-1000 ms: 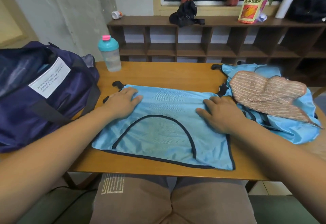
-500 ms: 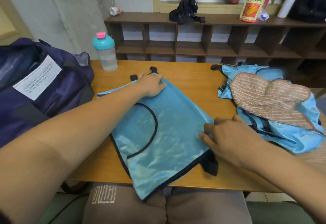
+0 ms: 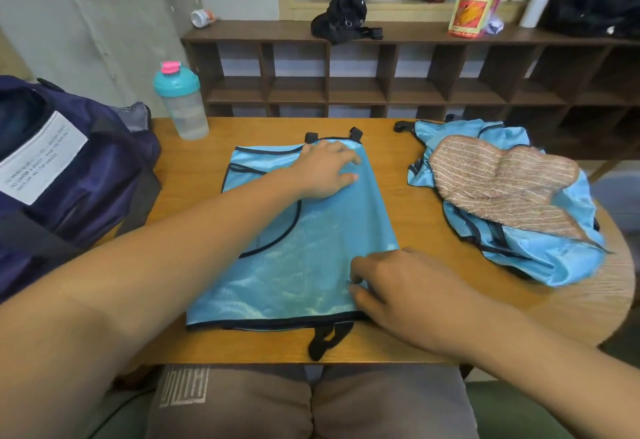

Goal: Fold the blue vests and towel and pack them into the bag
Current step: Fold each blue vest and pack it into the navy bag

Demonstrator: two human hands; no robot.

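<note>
A blue vest (image 3: 304,248) with black trim lies flat in the middle of the wooden table (image 3: 408,203), long side running away from me. My left hand (image 3: 325,170) presses flat on its far end. My right hand (image 3: 391,283) lies on its near right corner, fingers slightly bent on the cloth. A heap of more blue vests (image 3: 533,248) sits at the right with a brown striped towel (image 3: 502,179) on top. The dark blue bag (image 3: 76,175) stands at the left edge.
A teal-lidded shaker bottle (image 3: 181,103) stands at the table's far left. A dark wooden shelf (image 3: 381,68) runs behind the table, carrying a black pouch (image 3: 343,18), a snack packet and a pump bottle. My knees are under the near edge.
The vest has been turned from lying crosswise to lengthwise and smoothed square. My left hand stayed at its far end; my right hand slid to the near right corner.
</note>
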